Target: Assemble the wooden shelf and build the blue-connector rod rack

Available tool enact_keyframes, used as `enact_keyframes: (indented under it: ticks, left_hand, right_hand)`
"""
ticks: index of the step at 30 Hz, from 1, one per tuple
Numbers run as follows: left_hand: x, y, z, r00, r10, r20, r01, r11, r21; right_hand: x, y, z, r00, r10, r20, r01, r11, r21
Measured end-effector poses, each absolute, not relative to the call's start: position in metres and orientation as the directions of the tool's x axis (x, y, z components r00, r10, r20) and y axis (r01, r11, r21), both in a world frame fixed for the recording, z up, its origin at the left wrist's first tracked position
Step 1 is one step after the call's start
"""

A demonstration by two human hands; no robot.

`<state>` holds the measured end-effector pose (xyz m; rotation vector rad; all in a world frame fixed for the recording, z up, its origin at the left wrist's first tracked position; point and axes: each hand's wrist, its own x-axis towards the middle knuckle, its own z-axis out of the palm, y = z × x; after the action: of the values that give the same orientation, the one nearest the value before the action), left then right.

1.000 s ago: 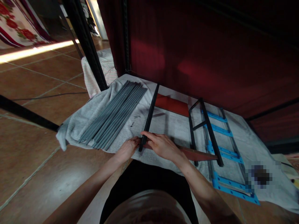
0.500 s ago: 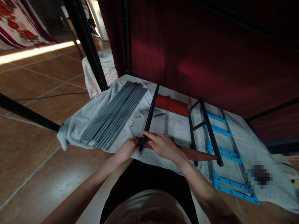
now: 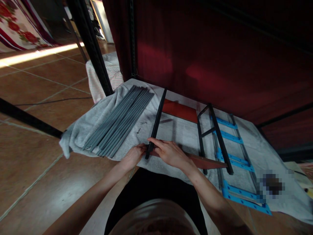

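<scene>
A black metal frame (image 3: pixel 158 119) stands on the cloth. A reddish-brown board (image 3: pixel 207 162) joins its near side to a second black frame (image 3: pixel 219 140) on the right, and an orange-red panel (image 3: pixel 180 110) spans the far side. My left hand (image 3: pixel 135 155) is closed at the near end of the left frame; its fingertips are partly hidden behind the bar, and what they pinch does not show. My right hand (image 3: pixel 170 152) is closed over the left end of the board, its thumb and finger pressing against the black bar.
Several grey tubes (image 3: pixel 119 120) lie left on the grey cloth (image 3: pixel 78 130), beside small metal pieces (image 3: pixel 138 131). Blue-barred racks (image 3: pixel 234 161) lie right. Black posts (image 3: pixel 91 45) rise at the left, and a dark red curtain (image 3: pixel 195 55) hangs behind.
</scene>
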<state>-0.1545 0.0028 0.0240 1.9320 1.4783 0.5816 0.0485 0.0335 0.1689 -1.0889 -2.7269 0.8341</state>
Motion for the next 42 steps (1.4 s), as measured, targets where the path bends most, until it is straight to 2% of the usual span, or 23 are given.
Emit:
enact_keyframes:
  ticks: [3,5,9,12,17,24,34,38,42]
  left_hand:
    - [-0.158,0.005,0.032,0.242,0.970,-0.026,0.656,-0.143,0.741]
    - [-0.158,0.004,0.044,0.135,0.991,0.014,0.614,-0.094,0.784]
    - [-0.149,-0.002,0.082,-0.106,0.994,0.016,0.305,0.017,0.952]
    - [-0.139,-0.009,0.106,-0.131,0.991,-0.036,0.080,0.047,0.996]
    - [-0.132,-0.011,0.119,-0.165,0.984,-0.066,-0.033,0.061,0.998]
    - [-0.135,-0.009,0.118,-0.151,0.987,-0.060,0.017,0.064,0.998]
    - [-0.133,-0.012,0.114,-0.161,0.974,0.161,0.175,-0.132,0.976]
    - [-0.144,-0.010,0.109,-0.158,0.983,0.097,0.130,-0.076,0.989]
    - [-0.174,0.002,0.084,-0.352,0.935,0.044,0.211,0.034,0.977]
  right_hand:
    - [0.049,0.033,0.169,-0.750,0.654,-0.095,0.595,0.605,-0.530]
    - [0.049,0.033,0.169,-0.754,0.651,-0.086,0.586,0.608,-0.536]
    - [0.049,0.033,0.169,-0.755,0.649,-0.090,0.587,0.609,-0.533]
    - [0.049,0.033,0.170,-0.748,0.655,-0.103,0.602,0.606,-0.520]
    - [0.049,0.033,0.170,-0.750,0.650,-0.121,0.610,0.610,-0.505]
    - [0.047,0.033,0.167,-0.736,0.666,-0.126,0.634,0.611,-0.475]
    - [0.047,0.031,0.170,-0.724,0.680,-0.116,0.644,0.605,-0.468]
    - [0.048,0.032,0.170,-0.729,0.675,-0.113,0.638,0.611,-0.469]
    - [0.049,0.033,0.167,-0.745,0.657,-0.117,0.633,0.639,-0.438]
